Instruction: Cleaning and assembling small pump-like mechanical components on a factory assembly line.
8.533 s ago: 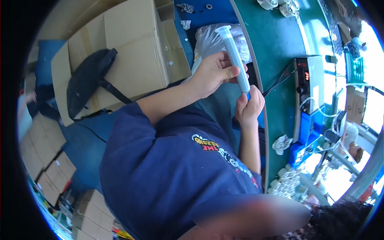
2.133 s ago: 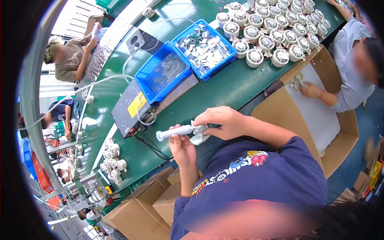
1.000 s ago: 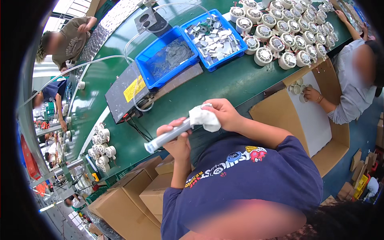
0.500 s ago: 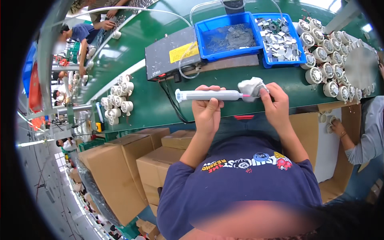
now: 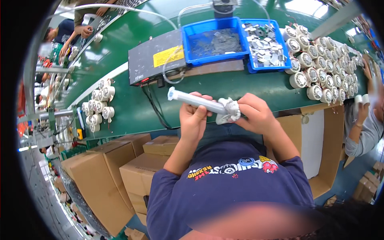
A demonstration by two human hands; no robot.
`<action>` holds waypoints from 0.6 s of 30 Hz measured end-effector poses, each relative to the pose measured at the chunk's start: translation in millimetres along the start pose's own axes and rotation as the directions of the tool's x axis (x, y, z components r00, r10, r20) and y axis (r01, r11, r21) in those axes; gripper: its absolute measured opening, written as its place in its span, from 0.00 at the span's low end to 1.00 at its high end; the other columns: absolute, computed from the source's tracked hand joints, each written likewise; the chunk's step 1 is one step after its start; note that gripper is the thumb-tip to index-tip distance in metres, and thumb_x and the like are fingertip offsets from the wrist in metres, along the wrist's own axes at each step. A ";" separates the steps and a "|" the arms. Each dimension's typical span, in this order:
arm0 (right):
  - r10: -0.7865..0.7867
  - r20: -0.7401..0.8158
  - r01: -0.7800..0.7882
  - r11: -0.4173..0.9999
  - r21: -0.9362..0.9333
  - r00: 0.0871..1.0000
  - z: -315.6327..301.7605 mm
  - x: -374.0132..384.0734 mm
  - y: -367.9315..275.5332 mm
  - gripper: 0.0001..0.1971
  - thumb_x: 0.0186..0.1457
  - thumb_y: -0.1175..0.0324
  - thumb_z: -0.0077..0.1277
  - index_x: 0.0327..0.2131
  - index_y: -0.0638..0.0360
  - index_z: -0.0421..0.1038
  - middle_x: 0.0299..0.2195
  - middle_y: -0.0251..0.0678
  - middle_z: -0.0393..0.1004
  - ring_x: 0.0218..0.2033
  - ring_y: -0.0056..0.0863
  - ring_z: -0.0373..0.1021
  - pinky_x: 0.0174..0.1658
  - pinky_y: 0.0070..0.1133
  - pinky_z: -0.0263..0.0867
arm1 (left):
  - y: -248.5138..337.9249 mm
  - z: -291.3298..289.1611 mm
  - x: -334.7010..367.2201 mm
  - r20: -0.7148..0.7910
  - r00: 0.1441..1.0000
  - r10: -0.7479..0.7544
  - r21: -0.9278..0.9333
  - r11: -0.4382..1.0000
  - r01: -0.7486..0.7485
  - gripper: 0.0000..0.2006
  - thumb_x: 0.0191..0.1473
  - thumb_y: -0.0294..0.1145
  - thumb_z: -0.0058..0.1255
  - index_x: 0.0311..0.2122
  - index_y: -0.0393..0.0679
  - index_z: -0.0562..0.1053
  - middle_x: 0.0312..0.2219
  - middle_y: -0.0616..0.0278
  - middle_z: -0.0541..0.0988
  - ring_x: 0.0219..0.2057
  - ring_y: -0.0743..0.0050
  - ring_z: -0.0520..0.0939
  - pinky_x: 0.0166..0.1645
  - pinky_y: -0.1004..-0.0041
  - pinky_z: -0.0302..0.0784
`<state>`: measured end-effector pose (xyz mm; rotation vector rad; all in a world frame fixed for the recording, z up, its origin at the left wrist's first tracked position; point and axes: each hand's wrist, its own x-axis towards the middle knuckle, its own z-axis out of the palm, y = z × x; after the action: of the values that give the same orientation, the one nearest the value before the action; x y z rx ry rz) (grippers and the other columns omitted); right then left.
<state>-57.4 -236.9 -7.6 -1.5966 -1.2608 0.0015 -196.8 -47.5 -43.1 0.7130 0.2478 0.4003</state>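
Note:
My left hand point(image 5: 194, 119) is closed around the barrel of a clear plastic syringe point(image 5: 200, 101) filled with pale grey material. The syringe slants, its flanged end up to the left and its tip end lower to the right. A crumpled whitish cloth or tissue point(image 5: 229, 111) is wrapped about the tip end and hides the nozzle. My right hand point(image 5: 256, 114) pinches that wipe from the right. Both hands are in front of the green bench point(image 5: 224, 85), near its front edge.
On the bench stand a black control box point(image 5: 156, 56), a blue tray of grey scraps point(image 5: 186, 44) and a blue bin of small metallic pieces point(image 5: 270, 66). White round parts point(image 5: 314, 60) crowd the right; more point(image 5: 98, 100) sit left. Cardboard boxes point(image 5: 96, 182) stand below. A co-worker point(image 5: 366, 128) is at right.
The wipe has gone from beside the pink nozzle to around the syringe's tip end, covering it. The syringe has tilted from level to tip-down, and my right hand has moved lower. The view has shifted.

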 end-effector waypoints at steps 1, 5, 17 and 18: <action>-0.082 0.029 0.085 0.990 -0.111 0.996 0.4 2.1 0.0 0.08 0.47 0.78 0.63 0.32 0.65 0.74 0.29 0.35 0.73 0.27 0.30 0.66 0.33 0.22 0.64 | 0.6 -0.4 -3.6 0.011 0.999 -0.039 0.013 0.999 0.038 0.21 0.62 0.20 0.57 0.57 0.42 0.65 0.49 0.50 0.79 0.50 0.58 0.82 0.43 0.76 0.77; -0.057 0.098 0.053 0.998 0.045 0.994 3.0 4.2 10.1 0.06 0.52 0.77 0.60 0.30 0.63 0.72 0.27 0.34 0.72 0.26 0.28 0.66 0.33 0.22 0.64 | -7.7 4.6 -8.8 0.007 0.999 0.048 -0.055 0.997 -0.048 0.22 0.60 0.20 0.59 0.57 0.42 0.65 0.49 0.49 0.80 0.50 0.58 0.82 0.42 0.75 0.79; 0.745 0.381 -0.540 -0.033 0.841 0.548 57.1 -27.3 13.8 0.12 0.66 0.70 0.47 0.47 0.67 0.75 0.35 0.35 0.78 0.33 0.18 0.71 0.34 0.15 0.66 | -1.9 1.1 4.4 0.202 0.938 0.282 0.291 0.897 -0.332 0.23 0.55 0.23 0.66 0.51 0.48 0.65 0.46 0.50 0.81 0.50 0.55 0.82 0.51 0.65 0.81; 0.761 0.338 -0.603 0.088 0.793 0.554 53.6 -24.2 10.7 0.12 0.66 0.69 0.47 0.46 0.66 0.75 0.35 0.33 0.78 0.32 0.17 0.70 0.34 0.16 0.65 | -1.8 -2.0 6.2 0.212 0.936 0.282 0.275 0.902 -0.334 0.23 0.56 0.23 0.65 0.52 0.48 0.66 0.46 0.51 0.81 0.50 0.55 0.82 0.51 0.64 0.81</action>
<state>-90.4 -215.1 -52.4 -1.0412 -0.0726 0.9808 -191.5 -44.8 -46.3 1.0954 0.0339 0.6093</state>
